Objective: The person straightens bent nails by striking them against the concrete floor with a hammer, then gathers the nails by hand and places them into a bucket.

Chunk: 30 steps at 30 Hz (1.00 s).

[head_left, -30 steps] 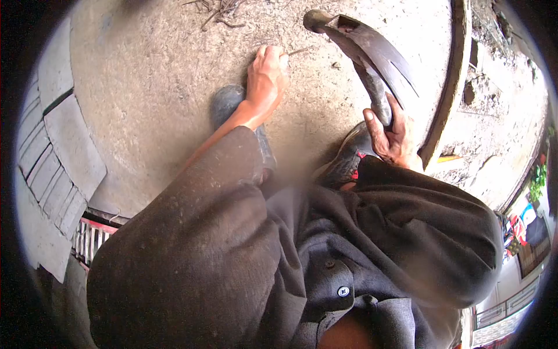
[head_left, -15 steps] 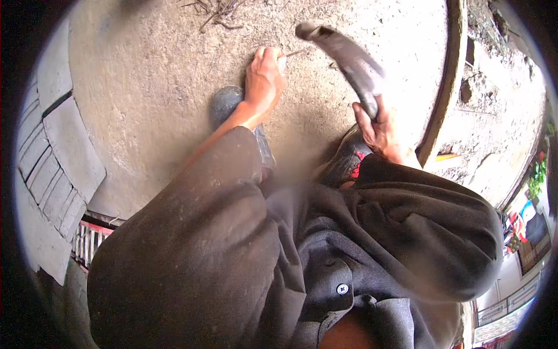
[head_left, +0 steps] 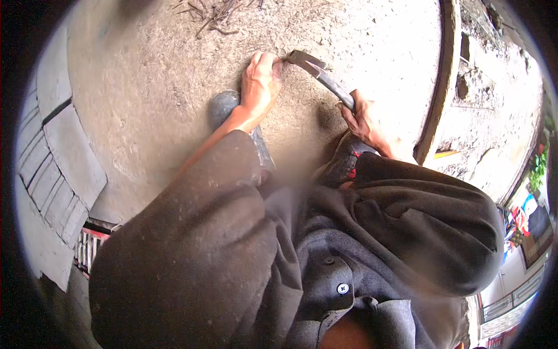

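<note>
While both hands work over the bare ground (head_left: 145,104) in the head view, the left hand (head_left: 259,87) has its fingers bent together, pinching a thin rod (head_left: 283,59), of which only a short dark end shows, the rest being hidden by the fingers. That end meets the head of a hammer (head_left: 326,82), whose handle the right hand (head_left: 365,121) grips with curled fingers. Close around them, the left shoe (head_left: 224,108) stands just behind the left wrist, partly covered by the forearm, and the right shoe (head_left: 343,158), marked with red, sits below the right hand. Dark trousers (head_left: 192,250) block the near part of the ground, and a blurred patch hazes the gap between the knees. Toward the far edge of the ground lies a loose heap of thin bent pieces (head_left: 216,13), well apart from the hammer. A raised border (head_left: 440,87) runs along the right edge, with rough rubble (head_left: 482,110) and a yellow strip (head_left: 446,154) beyond it. Grey slabs (head_left: 70,151) line the left edge, near a red-framed slatted object (head_left: 90,247).
</note>
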{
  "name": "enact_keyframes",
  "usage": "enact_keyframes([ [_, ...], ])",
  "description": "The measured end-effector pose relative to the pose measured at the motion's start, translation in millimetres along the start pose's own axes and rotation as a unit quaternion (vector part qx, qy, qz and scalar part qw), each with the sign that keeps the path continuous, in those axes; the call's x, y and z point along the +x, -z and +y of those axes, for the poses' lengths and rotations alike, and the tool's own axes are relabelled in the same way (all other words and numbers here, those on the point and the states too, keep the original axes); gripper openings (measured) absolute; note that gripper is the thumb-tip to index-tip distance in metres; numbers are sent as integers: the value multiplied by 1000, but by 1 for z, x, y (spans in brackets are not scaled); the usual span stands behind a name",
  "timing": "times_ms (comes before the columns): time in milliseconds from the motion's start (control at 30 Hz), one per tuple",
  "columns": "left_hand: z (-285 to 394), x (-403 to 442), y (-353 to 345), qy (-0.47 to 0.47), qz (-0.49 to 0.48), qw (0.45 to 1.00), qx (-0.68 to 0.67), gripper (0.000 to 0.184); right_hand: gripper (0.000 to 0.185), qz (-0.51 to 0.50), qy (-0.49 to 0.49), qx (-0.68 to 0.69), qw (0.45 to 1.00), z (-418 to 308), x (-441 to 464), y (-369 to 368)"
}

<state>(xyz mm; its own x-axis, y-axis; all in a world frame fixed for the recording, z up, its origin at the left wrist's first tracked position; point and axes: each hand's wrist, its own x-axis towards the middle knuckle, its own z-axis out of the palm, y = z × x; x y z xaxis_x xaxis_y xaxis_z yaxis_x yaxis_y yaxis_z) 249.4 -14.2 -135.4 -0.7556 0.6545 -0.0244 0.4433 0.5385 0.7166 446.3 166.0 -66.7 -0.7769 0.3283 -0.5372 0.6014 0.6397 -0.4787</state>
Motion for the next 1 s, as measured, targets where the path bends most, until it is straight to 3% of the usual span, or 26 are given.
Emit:
enact_keyframes([
  [167, -1, -1, 5, 1, -5, 1000, -19, 10, 30, 43, -32, 55, 997, -19, -16, 10],
  [233, -4, 2, 6, -1, -21, 1000, -15, 12, 28, 118, 15, 67, 991, -14, -21, 5],
  [333, -6, 1, 5, -5, -39, 999, -19, 13, 26, 42, -21, 106, 993, -7, -11, -3],
  [367, -7, -1, 5, -12, -46, 999, -20, 13, 28, -10, -55, -28, 998, -15, -8, 6],
  [400, -10, 1, 4, -23, -49, 998, -20, 13, 29, 65, 145, -216, 963, 7, -13, 1],
  [467, -19, -1, -13, 188, -53, 937, -289, 15, 30, 79, 143, -224, 961, 31, -8, -15],
  [500, -23, 3, -11, 152, -79, 957, -232, 17, 32, 1, -47, -34, 998, 18, -12, -16],
  [533, -28, 7, -10, 114, -101, 973, -173, 19, 46, -65, -56, -17, 996, 26, -21, -15],
  [567, -30, 12, -4, -65, -144, 984, 86, 22, 51, 16, 93, -159, 983, 51, -41, -29],
  [600, -31, 14, -4, -96, -164, 973, 131, 27, 57, 102, 234, -296, 920, 72, -56, -43],
  [633, -27, 21, 7, -92, -184, 971, 121, 27, 50, 15, 183, -246, 952, 74, -61, -36],
  [667, -17, 30, 19, -87, -204, 969, 110, 27, 38, 27, -81, -23, 996, 31, -57, -18],
  [700, -8, 41, 31, -83, -224, 966, 98, 27, 36, 14, -108, 7, 994, 21, -55, -6],
  [733, -2, 54, 43, -16, -229, 972, 46, 19, 34, 31, -101, 28, 994, 24, -57, -9],
  [833, 19, 102, 109, -3, -52, 999, -9, 14, 35, 55, -111, 37, 992, 22, -59, -19],
  [900, 45, 145, 169, 34, 62, 997, 36, 14, 37, 62, -127, 27, 990, 14, -55, -18],
  [933, 24, 171, 191, -62, 143, 985, 71, 16, 37, 62, -135, 25, 989, 9, -54, -15],
  [967, 38, 189, 218, 12, 160, 978, 131, 20, 38, 62, -144, 22, 987, 6, -54, -14],
  [1000, 31, 209, 239, -14, 197, 964, 178, 26, 38, 64, -140, 14, 988, 12, -54, -18],
])
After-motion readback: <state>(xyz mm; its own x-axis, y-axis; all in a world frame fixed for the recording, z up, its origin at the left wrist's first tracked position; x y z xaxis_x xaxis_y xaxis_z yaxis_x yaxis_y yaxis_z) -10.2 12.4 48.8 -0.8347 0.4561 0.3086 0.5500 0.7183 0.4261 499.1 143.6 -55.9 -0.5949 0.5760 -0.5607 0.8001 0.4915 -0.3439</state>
